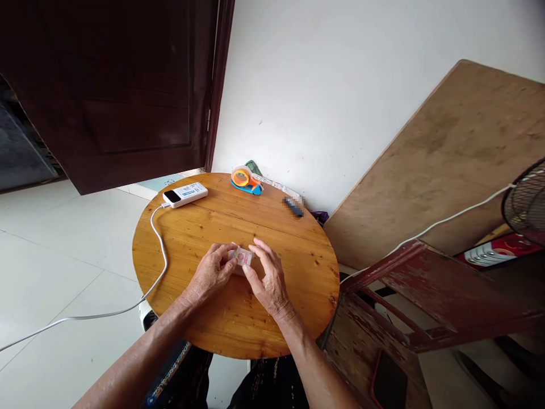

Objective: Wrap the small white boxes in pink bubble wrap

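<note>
A small whitish packet or box with pink print [243, 257] lies on the round wooden table [293, 272] in front of me. My left hand [212, 268] holds it at its left end, with the thumb on top and the fingers along the far edge. At the packet's right end is my right hand [268, 278], its thumb and fingers curved and apart. The right thumb tip is at the near right corner; whether it presses there I cannot tell. Part of the packet is hidden under the left fingers.
A white power bank [187, 194] with a white cable [164, 250] lies at the table's back left. An orange-and-blue tape dispenser [247, 180] stands at the back, near a blurred dark object [293, 207]. A wooden chair [383, 335] with a phone [389, 380] is at right.
</note>
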The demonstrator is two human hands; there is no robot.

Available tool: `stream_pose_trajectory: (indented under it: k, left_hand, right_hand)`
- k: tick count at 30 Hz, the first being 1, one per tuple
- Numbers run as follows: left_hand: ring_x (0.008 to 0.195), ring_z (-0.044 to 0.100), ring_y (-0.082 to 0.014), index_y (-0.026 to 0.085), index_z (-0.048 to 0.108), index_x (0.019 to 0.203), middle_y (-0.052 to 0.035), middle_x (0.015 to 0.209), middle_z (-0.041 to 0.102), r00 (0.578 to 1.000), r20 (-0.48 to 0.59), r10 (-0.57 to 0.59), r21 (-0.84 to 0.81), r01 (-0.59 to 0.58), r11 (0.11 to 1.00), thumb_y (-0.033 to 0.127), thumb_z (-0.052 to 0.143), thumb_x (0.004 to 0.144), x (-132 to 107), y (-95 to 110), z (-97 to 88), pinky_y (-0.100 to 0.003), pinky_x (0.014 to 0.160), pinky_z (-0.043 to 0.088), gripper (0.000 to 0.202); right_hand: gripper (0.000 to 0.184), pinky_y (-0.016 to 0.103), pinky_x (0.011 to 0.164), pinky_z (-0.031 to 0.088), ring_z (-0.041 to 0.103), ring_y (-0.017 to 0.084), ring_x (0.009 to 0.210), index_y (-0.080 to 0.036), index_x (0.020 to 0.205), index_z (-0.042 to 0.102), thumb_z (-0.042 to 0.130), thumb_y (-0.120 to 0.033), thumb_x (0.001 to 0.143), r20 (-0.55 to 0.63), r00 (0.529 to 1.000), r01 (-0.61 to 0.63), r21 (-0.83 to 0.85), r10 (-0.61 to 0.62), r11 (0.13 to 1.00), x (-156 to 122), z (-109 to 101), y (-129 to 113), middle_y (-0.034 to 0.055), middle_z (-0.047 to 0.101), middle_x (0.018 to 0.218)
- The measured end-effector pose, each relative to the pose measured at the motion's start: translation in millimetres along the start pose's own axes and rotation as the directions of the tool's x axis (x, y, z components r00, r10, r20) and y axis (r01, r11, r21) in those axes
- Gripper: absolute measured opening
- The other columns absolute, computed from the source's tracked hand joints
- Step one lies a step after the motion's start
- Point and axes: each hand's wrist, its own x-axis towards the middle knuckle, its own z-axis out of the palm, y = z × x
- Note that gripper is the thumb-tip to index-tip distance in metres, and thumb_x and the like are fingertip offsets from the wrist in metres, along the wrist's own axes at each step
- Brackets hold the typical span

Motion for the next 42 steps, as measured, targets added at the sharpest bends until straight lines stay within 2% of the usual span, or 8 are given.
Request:
stream_pose_trajectory:
  k: [3, 9, 14, 22, 27, 31, 37, 42]
  left_hand:
    - [0.085, 0.063, -0.018, 0.019, 0.064, 0.119, -0.0086, 0.111, 0.061, 1.0, -0.01, 0.004, 0.02, -0.003, 1.0, 0.032, 0.053, 0.088, 0, 0, 0.4, -0.033, 0.078, 0.052, 0.036]
    - [0.081, 0.063, -0.0164, 0.019, 0.064, 0.119, -0.0082, 0.112, 0.063, 1.0, -0.011, 0.012, 0.052, -0.012, 0.999, 0.028, 0.053, 0.088, 0, 1, 0.5, -0.031, 0.076, 0.052, 0.034]
    - [0.079, 0.063, -0.0151, 0.02, 0.064, 0.119, -0.0071, 0.111, 0.064, 1.0, 0.0, 0.004, 0.051, -0.004, 0.999, 0.026, 0.055, 0.087, 0, 2, 0.4, -0.029, 0.075, 0.053, 0.033]
    - [0.08, 0.063, -0.0154, 0.021, 0.064, 0.119, -0.0066, 0.11, 0.063, 1.0, -0.006, -0.003, 0.044, 0.003, 0.999, 0.029, 0.056, 0.09, -1, 3, 0.1, -0.029, 0.077, 0.054, 0.032]
    - [0.079, 0.063, -0.0153, 0.021, 0.065, 0.12, -0.0071, 0.111, 0.064, 1.0, -0.013, -0.005, 0.06, 0.006, 0.998, 0.028, 0.056, 0.089, 0, 1, 0.8, -0.03, 0.078, 0.054, 0.033]
    - [0.079, 0.064, -0.0154, 0.021, 0.065, 0.119, -0.0075, 0.111, 0.063, 1.0, -0.017, 0.003, 0.089, -0.001, 0.996, 0.027, 0.056, 0.088, 0, 0, 0.7, -0.03, 0.078, 0.054, 0.033]
    - [0.077, 0.063, -0.0148, 0.02, 0.066, 0.119, -0.008, 0.107, 0.063, 1.0, -0.016, 0.027, 0.07, -0.026, 0.997, 0.031, 0.055, 0.089, -2, 2, -2.6, -0.029, 0.075, 0.055, 0.034]
    - [0.076, 0.063, -0.0149, 0.02, 0.067, 0.117, -0.0076, 0.105, 0.063, 0.999, -0.025, 0.035, 0.058, -0.034, 0.998, 0.034, 0.055, 0.088, -2, 2, -2.7, -0.029, 0.075, 0.055, 0.034]
  right_hand:
    - [0.03, 0.045, 0.106, 0.043, 0.054, 0.027, 0.125, -0.021, 0.122, 0.06, 0.054, -0.027, 0.093, 0.02, 0.999, -0.03, 0.006, 0.03, 1.0, 7, 3, -1, 0.0117, 0.059, 0.135]
    - [0.016, 0.046, 0.099, 0.047, 0.06, 0.028, 0.116, -0.021, 0.098, 0.069, 0.054, -0.018, 0.091, 0.023, 1.0, -0.016, -0.052, 0.018, 0.999, 18, 14, 2, 0.0121, 0.065, 0.125]
    - [0.019, 0.044, 0.096, 0.049, 0.062, 0.027, 0.112, -0.022, 0.085, 0.069, 0.052, -0.016, 0.092, -0.028, 0.999, 0.016, -0.063, -0.018, 0.998, 16, 20, 4, 0.0114, 0.068, 0.12]
    - [0.021, 0.046, 0.1, 0.046, 0.061, 0.027, 0.115, -0.023, 0.092, 0.074, 0.054, -0.018, 0.089, 0.031, 1.0, -0.006, 0.07, 0.004, 0.998, 15, 10, 1, 0.0109, 0.068, 0.121]
    - [0.018, 0.041, 0.103, 0.046, 0.061, 0.024, 0.117, -0.024, 0.092, 0.072, 0.055, -0.025, 0.092, -0.056, 0.967, -0.222, 0.301, 0.249, 0.928, 0, 1, 5, 0.0083, 0.067, 0.122]
    - [0.014, 0.039, 0.093, 0.052, 0.064, 0.025, 0.11, -0.022, 0.087, 0.07, 0.058, -0.028, 0.088, -0.113, 0.913, -0.341, 0.319, 0.393, 0.884, -11, 6, 15, 0.0099, 0.069, 0.115]
    - [0.02, 0.04, 0.096, 0.052, 0.064, 0.024, 0.109, -0.021, 0.102, 0.066, 0.056, -0.024, 0.085, -0.099, 0.933, -0.31, 0.272, 0.347, 0.911, -13, 18, 13, 0.0106, 0.068, 0.117]
    - [0.031, 0.039, 0.099, 0.051, 0.063, 0.024, 0.112, -0.021, 0.115, 0.061, 0.056, -0.024, 0.085, -0.074, 0.946, -0.29, 0.241, 0.316, 0.926, -13, 15, 5, 0.0111, 0.067, 0.119]
